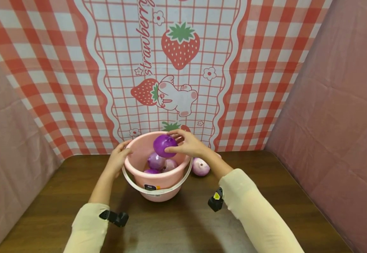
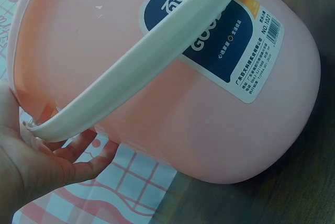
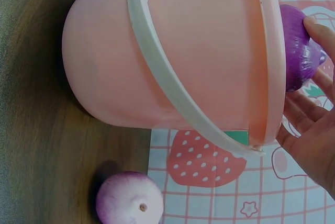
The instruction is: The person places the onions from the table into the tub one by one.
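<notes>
A pink bucket [image 1: 158,182] with a white handle [image 1: 171,190] stands upright on the table. My left hand [image 1: 117,160] grips its left rim, with the fingers outside under the edge, as the left wrist view [image 2: 57,166] also shows. Over the bucket's mouth, my right hand [image 1: 188,143] holds a glossy purple onion [image 1: 164,145] between thumb and fingers. In the right wrist view that onion [image 3: 299,48] is partly behind the rim. Inside the bucket lie several more onions [image 1: 156,161], some paler than others; their lower parts are hidden.
A pale purple-and-white onion [image 1: 200,167] lies on the table to the right of the bucket, below my right forearm. The brown wooden table [image 1: 250,200] backs onto a strawberry-print cloth [image 1: 183,88]. Pink cloth [image 1: 338,105] hangs along the sides.
</notes>
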`<state>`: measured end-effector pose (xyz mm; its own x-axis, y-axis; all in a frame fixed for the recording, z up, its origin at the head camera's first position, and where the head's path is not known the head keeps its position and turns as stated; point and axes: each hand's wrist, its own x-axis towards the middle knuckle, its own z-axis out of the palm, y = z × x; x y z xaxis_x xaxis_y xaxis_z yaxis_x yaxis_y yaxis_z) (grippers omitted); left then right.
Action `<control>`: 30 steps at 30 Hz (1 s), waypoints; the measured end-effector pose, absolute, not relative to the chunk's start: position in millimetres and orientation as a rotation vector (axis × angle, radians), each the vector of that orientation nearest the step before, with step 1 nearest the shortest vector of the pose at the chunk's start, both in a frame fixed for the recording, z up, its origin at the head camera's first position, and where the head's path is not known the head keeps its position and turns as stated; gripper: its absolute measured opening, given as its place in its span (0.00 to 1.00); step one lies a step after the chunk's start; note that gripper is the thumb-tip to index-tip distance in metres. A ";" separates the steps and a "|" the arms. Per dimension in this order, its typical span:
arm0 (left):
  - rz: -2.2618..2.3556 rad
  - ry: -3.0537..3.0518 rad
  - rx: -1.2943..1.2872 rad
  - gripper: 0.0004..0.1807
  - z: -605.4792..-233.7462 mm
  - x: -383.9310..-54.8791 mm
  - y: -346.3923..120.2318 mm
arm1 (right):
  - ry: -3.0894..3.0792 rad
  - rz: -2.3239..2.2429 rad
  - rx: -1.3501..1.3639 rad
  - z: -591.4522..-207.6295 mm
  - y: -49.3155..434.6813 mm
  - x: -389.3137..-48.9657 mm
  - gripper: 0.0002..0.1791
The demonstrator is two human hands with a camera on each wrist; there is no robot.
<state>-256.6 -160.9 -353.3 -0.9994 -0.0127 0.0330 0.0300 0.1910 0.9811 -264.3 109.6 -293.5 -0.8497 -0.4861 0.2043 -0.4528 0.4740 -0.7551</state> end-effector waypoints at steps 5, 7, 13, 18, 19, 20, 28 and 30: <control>-1.976 -2.399 -0.012 0.32 -352.6 -255.8 -161.1 | 2.663 -1.336 -0.851 -294.0 108.5 -264.1 0.34; -1.969 -2.403 -0.010 0.32 -352.4 -255.7 -161.3 | 2.668 -1.324 -0.857 -294.0 107.4 -263.9 0.34; -1.956 -2.408 -0.009 0.32 -353.1 -256.7 -161.5 | 2.668 -1.276 -0.863 -295.7 103.0 -263.3 0.35; -1.967 -2.384 -0.009 0.31 -355.4 -257.9 -161.3 | 2.655 -1.284 -0.875 -298.6 97.8 -264.2 0.34; -1.972 -2.378 -0.008 0.31 -355.7 -257.9 -161.2 | 2.657 -1.286 -0.876 -299.3 96.8 -264.7 0.34; -1.976 -2.371 -0.009 0.31 -355.9 -258.0 -161.1 | 2.655 -1.289 -0.880 -300.0 95.8 -265.1 0.34; -2.004 -2.362 -0.007 0.31 -355.3 -257.6 -161.1 | 2.656 -1.272 -0.925 -303.0 89.6 -266.2 0.34; -2.010 -2.363 -0.006 0.31 -354.8 -257.2 -160.9 | 2.653 -1.282 -0.930 -303.7 88.3 -266.1 0.35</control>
